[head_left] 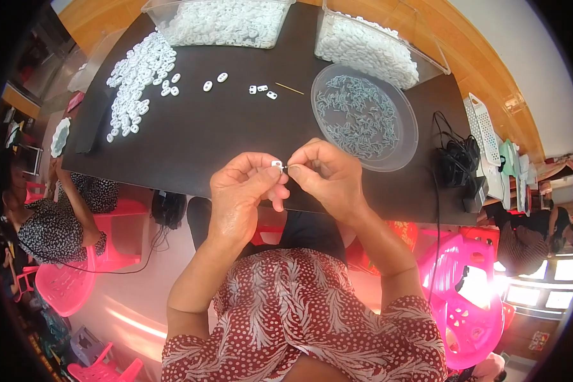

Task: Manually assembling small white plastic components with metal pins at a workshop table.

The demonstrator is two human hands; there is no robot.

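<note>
My left hand [245,184] pinches a small white plastic piece [276,163] between thumb and fingers, above the table's near edge. Against its right side, my right hand [325,172] holds a tiny dark pin [284,167] in a thumb-and-finger pinch. The pin's tip meets or nearly meets the white piece; fingertips hide the exact contact. Beyond my hands lie a few small white pieces [262,89] and a thin brass-coloured rod [290,88]. Right of them stands a round clear tray [409,149] holding many small grey-blue pins [360,114].
White oval pieces [134,83] are heaped at the table's left, with two loose ovals [215,81] nearby. Two clear bins [165,28] of white parts stand at the back. Black cables [457,153] lie at the right edge. Another person [57,223] sits at left, near pink chairs [63,286].
</note>
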